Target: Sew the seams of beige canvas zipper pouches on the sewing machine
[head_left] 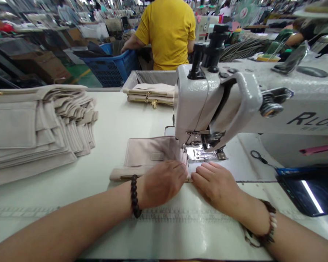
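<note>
Along the near edge of the white sewing desk (104, 120), both forearms reach in over a printed ruler strip (177, 215). The left hand (161, 182), a dark bead bracelet (134, 196) on its wrist, lies flat with fingers spread on the beige fabric pouch panel (150, 151), pressing its folded lower edge down, seemingly to keep the layers aligned. The right hand (214, 183) rests just beside it, fingers extended and close together, fingertips at the panel's right end where it meets the metal needle plate (198, 153); neither hand pinches anything. The panel lies flat near the desk's middle, its right edge tucked under the presser foot of the grey-white industrial sewing machine (235, 98), which spans the right side. A black phone (303, 191) sits by the right edge. Toward the left edge, a fanned stack of beige panels (35, 131) lies well apart, within reach. At the far edge, a grey bin (150, 77) holds zipped beige pieces (150, 95). Beyond, a person in a yellow shirt (166, 32) stands beside a blue plastic crate (114, 67).
</note>
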Demonstrator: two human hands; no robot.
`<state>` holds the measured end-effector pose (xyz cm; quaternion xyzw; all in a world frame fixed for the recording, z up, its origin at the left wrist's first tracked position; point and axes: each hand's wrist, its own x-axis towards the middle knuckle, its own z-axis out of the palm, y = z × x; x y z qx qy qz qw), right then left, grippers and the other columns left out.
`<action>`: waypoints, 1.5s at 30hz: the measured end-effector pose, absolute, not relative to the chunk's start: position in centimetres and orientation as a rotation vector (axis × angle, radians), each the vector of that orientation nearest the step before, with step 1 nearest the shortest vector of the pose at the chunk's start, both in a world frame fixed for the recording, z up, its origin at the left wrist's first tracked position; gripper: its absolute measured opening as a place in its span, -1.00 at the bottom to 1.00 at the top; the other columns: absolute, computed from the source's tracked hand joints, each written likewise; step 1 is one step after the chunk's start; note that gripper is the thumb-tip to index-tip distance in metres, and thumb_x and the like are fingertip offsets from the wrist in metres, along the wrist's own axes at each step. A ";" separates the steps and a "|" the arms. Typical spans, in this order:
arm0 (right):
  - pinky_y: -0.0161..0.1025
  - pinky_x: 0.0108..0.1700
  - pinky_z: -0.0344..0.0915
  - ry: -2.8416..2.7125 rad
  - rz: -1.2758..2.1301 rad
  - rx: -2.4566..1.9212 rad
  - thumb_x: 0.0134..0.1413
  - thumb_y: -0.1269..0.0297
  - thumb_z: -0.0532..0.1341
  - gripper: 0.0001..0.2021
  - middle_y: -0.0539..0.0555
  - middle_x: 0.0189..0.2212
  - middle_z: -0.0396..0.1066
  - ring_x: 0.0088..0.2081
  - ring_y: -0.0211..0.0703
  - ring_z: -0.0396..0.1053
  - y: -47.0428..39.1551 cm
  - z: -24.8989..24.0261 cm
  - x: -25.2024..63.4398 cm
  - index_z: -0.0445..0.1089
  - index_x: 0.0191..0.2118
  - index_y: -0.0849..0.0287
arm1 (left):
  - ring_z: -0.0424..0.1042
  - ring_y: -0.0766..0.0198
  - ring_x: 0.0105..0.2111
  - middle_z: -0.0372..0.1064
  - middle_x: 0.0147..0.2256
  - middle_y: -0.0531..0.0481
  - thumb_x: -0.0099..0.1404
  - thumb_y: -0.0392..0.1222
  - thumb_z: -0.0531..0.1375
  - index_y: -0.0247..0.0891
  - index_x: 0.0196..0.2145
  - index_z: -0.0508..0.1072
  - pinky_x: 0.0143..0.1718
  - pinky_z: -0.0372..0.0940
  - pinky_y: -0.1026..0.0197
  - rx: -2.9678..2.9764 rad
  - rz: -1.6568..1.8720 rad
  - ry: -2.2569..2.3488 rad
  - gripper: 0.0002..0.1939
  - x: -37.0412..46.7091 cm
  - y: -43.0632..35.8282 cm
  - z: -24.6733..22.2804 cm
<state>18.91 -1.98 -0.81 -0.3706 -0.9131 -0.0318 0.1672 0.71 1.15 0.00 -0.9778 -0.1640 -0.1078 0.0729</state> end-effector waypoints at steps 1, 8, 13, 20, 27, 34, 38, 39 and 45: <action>-0.22 -0.45 -0.12 -2.591 -0.086 -1.079 0.14 0.45 -0.07 -0.73 0.03 -0.59 0.18 -0.51 -0.19 -0.01 -1.8 -0.8 18.9 0.24 -0.53 0.21 | 0.36 0.26 -0.25 0.39 -0.24 -0.15 0.24 -0.43 -0.09 -0.45 -0.26 0.37 -0.15 0.27 0.26 -2.934 -0.298 -0.491 -0.74 0.7 1.5 -0.1; -0.26 -0.46 -0.06 -2.504 -0.132 -1.266 0.14 0.36 -0.02 -0.74 0.06 -0.55 0.25 -0.49 -0.18 0.10 -0.7 -0.7 19.0 0.30 -0.50 0.21 | 0.38 0.27 -0.26 0.40 -0.25 -0.11 0.25 -0.38 -0.01 -0.43 -0.20 0.35 -0.21 0.30 0.28 -3.007 -0.300 -0.614 -0.80 0.9 3.4 -0.4; -0.25 -0.41 0.04 -2.344 -0.245 -1.418 0.14 0.26 -0.01 -0.75 0.14 -0.50 0.30 -0.43 -0.11 0.16 -0.7 -1.3 19.6 0.37 -0.35 0.25 | 0.41 0.26 -0.31 0.43 -0.31 -0.04 0.24 -0.35 0.03 -0.35 -0.26 0.40 -0.27 0.32 0.26 -3.233 -0.496 -0.911 -0.83 0.6 4.6 0.1; -0.22 -0.32 0.08 -2.521 0.178 -1.465 0.11 0.24 0.06 -0.79 0.12 -0.45 0.32 -0.37 -0.13 0.21 0.4 0.2 20.7 0.39 -0.36 0.19 | 0.42 0.27 -0.26 0.44 -0.27 -0.04 0.23 -0.32 0.07 -0.35 -0.21 0.40 -0.19 0.32 0.27 -3.305 -0.621 -1.005 -0.81 0.1 4.7 0.0; -0.27 -0.35 0.06 -2.626 0.503 -1.222 0.19 0.19 -0.03 -0.65 0.04 -0.52 0.28 -0.42 -0.24 0.20 -0.2 2.6 22.7 0.36 -0.50 0.20 | 0.33 0.21 -0.11 0.37 -0.14 -0.22 0.21 -0.45 -0.09 -0.51 -0.16 0.35 -0.02 0.20 0.25 -2.782 -0.239 -0.374 -0.69 0.0 2.5 -0.7; -0.25 -0.41 0.06 -2.672 0.209 -1.227 0.11 0.26 0.08 -0.75 0.08 -0.47 0.33 -0.42 -0.16 0.25 -0.9 0.6 20.0 0.32 -0.15 0.28 | 0.32 0.22 -0.11 0.39 -0.16 -0.14 0.20 -0.47 -0.10 -0.50 -0.18 0.38 0.03 0.13 0.27 -2.802 -0.220 -0.396 -0.68 0.2 2.8 -0.2; -0.25 -0.42 0.05 -2.642 0.126 -1.255 0.10 0.27 0.09 -0.77 0.06 -0.50 0.33 -0.45 -0.17 0.24 -0.7 0.3 19.7 0.34 -0.19 0.29 | 0.33 0.22 -0.14 0.38 -0.18 -0.16 0.19 -0.45 -0.07 -0.52 -0.17 0.35 0.02 0.16 0.26 -2.798 -0.219 -0.362 -0.70 0.3 3.2 -0.5; -0.26 -0.42 0.05 -2.640 0.112 -1.262 0.10 0.27 0.09 -0.78 0.06 -0.50 0.33 -0.45 -0.17 0.23 -0.6 0.2 19.7 0.34 -0.20 0.29 | 0.33 0.23 -0.14 0.38 -0.18 -0.18 0.19 -0.45 -0.06 -0.52 -0.17 0.34 0.01 0.17 0.26 -2.807 -0.211 -0.362 -0.71 0.3 3.3 -0.5; -0.26 -0.44 0.04 -2.643 0.021 -1.365 0.08 0.26 0.09 -0.78 0.08 -0.47 0.36 -0.46 -0.18 0.24 -0.4 0.0 19.3 0.32 -0.18 0.26 | 0.30 0.21 -0.11 0.35 -0.15 -0.17 0.18 -0.45 -0.01 -0.51 -0.15 0.32 0.03 0.13 0.26 -2.881 -0.121 -0.478 -0.73 0.6 3.6 -0.3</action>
